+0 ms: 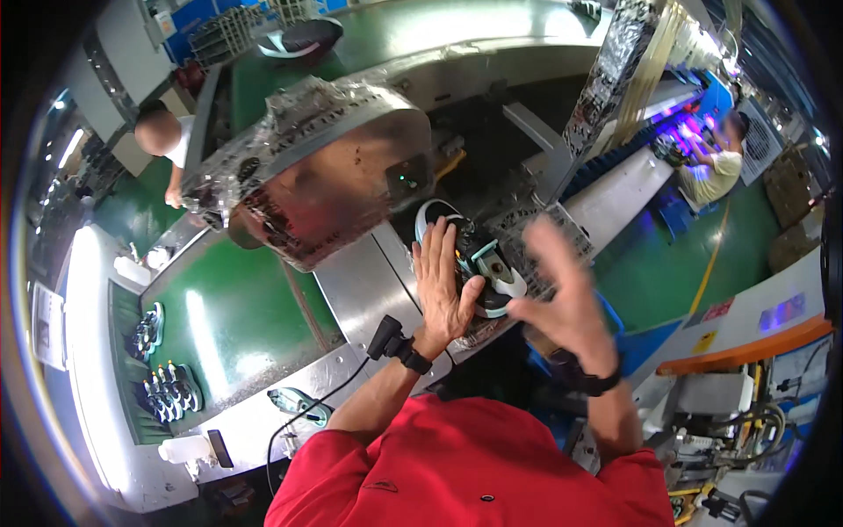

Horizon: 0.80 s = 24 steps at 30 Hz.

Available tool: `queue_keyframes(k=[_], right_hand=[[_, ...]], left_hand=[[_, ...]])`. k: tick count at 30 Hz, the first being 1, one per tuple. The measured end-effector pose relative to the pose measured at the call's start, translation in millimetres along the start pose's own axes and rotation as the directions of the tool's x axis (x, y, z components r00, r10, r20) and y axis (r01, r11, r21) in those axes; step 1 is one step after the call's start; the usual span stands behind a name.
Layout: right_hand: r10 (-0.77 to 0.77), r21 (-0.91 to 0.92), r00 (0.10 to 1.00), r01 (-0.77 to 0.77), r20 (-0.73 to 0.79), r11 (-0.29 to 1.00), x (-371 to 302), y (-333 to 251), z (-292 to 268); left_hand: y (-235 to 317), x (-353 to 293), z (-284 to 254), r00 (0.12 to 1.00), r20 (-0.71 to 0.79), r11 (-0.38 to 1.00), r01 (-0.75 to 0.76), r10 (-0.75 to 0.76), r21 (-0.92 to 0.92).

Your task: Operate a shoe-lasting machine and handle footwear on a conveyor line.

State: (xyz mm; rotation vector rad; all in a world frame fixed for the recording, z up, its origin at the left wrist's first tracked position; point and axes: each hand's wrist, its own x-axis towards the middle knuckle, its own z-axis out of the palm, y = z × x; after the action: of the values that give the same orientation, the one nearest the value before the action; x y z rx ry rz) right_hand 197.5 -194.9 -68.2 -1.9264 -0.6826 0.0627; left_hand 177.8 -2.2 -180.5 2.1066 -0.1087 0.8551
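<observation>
A black, white and mint-green sports shoe (pixel 499 270) lies in front of me beside a machine. My left hand (pixel 443 290) rests along its left side, fingers stretched out flat and not wrapped round it. Part of the shoe is hidden under that hand. To the right of the shoe, my right hand (pixel 562 294) is raised and smeared by motion. Its thumb stands apart from the fingers, and nothing shows in it. A dark band with a cabled device (pixel 386 338) sits on my left wrist.
A film-wrapped machine hood (pixel 338 176) stands ahead on the left. A green conveyor (pixel 237 325) carries several shoes (pixel 171 391) on the left. A mint shoe sole (pixel 299 406) lies near my left elbow. Another shoe (pixel 300 39) sits at the back. Two other people are further off.
</observation>
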Motion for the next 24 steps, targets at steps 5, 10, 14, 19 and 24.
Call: queue_keyframes(k=[5, 10, 14, 19, 24], right_hand=[[-0.239, -0.35, 0.968, 0.199, -0.074, 0.916, 62, -56, 8], [0.042, -0.356, 0.992, 0.002, 0.115, 0.935, 56, 0, 39], [-0.089, -0.359, 0.994, 0.109, 0.07, 0.927, 106, -77, 28], [-0.409, -0.418, 0.909, 0.404, 0.083, 0.813, 251, -145, 38], [-0.287, -0.683, 0.915, 0.404, 0.285, 0.608, 378, -169, 90]], left_hand=[[-5, -5, -1, 0.999, -0.039, 0.999, -0.018, 0.016, -0.052], [-2, -7, -2, 0.998, 0.057, 0.995, -0.024, 0.03, -0.098], [-5, -10, -11, 0.997, 0.064, 0.988, -0.022, 0.032, -0.151], [-12, -8, -14, 0.998, 0.057, 0.98, -0.025, 0.036, -0.196], [-11, -4, -9, 0.993, 0.09, 0.97, -0.051, 0.074, -0.238]])
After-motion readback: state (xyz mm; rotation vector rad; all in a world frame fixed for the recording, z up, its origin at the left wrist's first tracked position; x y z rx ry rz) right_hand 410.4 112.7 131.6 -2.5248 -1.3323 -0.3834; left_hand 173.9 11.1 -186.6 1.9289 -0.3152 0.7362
